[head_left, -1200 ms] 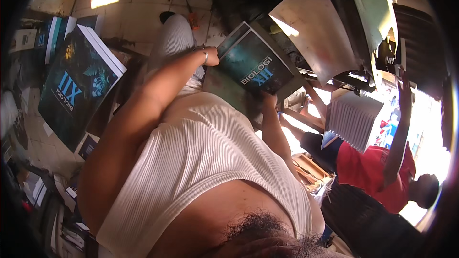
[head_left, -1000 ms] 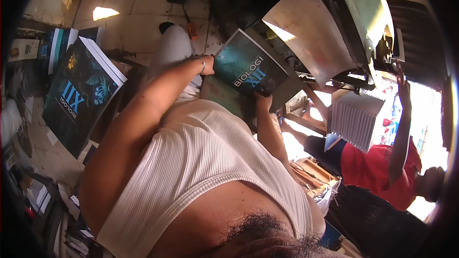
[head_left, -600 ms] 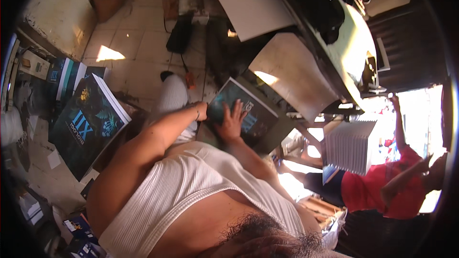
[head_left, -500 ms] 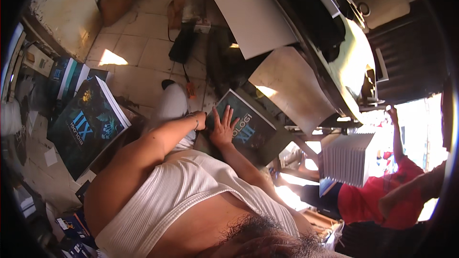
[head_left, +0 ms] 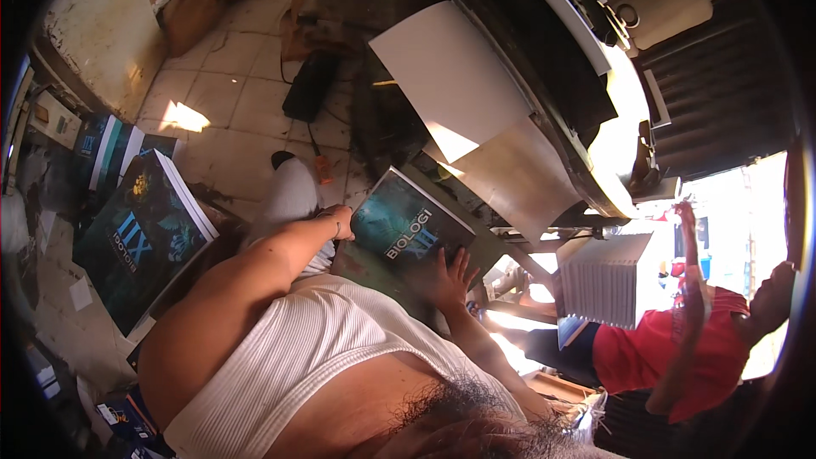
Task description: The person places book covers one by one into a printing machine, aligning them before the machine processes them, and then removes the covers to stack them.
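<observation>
A dark teal book (head_left: 399,225) with a glossy cover lies on a dark board (head_left: 483,259) in front of my body. My left hand (head_left: 342,223) is closed at the book's left edge, its fingers bent round the side; their tips are partly hidden. Toward the book's lower right edge, my right hand (head_left: 450,279) rests with fingers spread on the cover, holding nothing. A stack of matching books (head_left: 144,242) sits to my left, with white page edges showing along one side.
More books (head_left: 106,149) stand behind the left stack. A black power adapter (head_left: 310,87) lies on the tiled floor. White sheets (head_left: 455,76) lie beside a curved machine (head_left: 625,119). At right are a pile of pages (head_left: 599,285) and a person in red (head_left: 671,340).
My right hand has slid from the upper left of the cover to its lower right. The left hand stays at the left edge. The person in red has lowered an arm. The view has shifted slightly.
</observation>
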{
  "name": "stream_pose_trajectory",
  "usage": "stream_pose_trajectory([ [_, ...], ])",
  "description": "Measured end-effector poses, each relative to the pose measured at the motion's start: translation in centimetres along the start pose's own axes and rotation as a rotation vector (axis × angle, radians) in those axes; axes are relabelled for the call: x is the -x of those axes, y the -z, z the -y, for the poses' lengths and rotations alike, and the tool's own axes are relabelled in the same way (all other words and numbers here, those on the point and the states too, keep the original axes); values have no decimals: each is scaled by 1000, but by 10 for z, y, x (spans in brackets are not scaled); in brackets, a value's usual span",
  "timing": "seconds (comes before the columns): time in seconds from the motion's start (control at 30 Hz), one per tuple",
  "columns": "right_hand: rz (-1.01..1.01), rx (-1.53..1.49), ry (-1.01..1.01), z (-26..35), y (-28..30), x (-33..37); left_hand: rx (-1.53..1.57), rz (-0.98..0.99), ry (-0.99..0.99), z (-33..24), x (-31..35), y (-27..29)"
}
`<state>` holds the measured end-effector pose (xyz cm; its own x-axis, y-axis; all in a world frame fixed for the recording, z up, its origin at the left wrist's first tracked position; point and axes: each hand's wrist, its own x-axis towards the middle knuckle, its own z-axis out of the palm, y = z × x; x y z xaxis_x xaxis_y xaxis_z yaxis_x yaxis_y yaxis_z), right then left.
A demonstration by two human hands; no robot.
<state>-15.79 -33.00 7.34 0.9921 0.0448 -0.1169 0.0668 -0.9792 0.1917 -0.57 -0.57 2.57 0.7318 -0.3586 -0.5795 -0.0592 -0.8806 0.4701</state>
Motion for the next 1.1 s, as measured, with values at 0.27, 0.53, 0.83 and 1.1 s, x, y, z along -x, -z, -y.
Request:
stream_pose_trajectory([
  [0.27, -401, -1393, -241, -55, 73, -102, 50, 52, 8, 17, -17, -8],
  [0.53, -232, -2372, 200, -66, 155, -238, 53, 35, 1, 15, -15, -3],
  [0.83, -282, -2604, 562, -89, 219, -311, 666, -112, -137, 16, -39, -20],
  [1.1, -303, -2480, 464, -107, 221, -284, 731, -155, -111, 32, -79, -40],
])
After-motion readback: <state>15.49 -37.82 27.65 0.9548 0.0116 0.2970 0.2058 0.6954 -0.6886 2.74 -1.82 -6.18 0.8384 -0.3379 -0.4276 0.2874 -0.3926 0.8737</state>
